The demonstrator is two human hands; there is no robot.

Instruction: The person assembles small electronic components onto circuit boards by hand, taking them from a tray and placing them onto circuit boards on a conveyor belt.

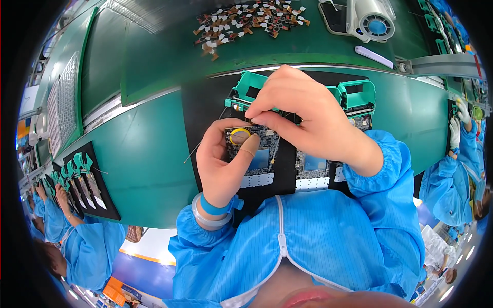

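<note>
My left hand [218,167] grips the left edge of a circuit board [267,141], its thumb lying over the face beside a round, yellow-rimmed part [238,136]. At the board's far edge, my right hand [313,113] is closed in a pinch, thumb against forefinger; what sits between the fingertips is too small to make out. Just beyond the fingertips stands a green plastic frame [252,82], partly covered by my right hand. A second circuit board [312,163] lies to the right, half under my right hand, near another green frame [359,95]. A black mat [205,102] is underneath.
Beyond a metal rail, many small flex-cable parts [246,23] lie heaped on the green surface. A white fan device [374,23] and a pale flat stick [374,56] are at far right. Co-workers in blue sleeves [92,251] work on both sides, near a mat of green-ended boards [90,185].
</note>
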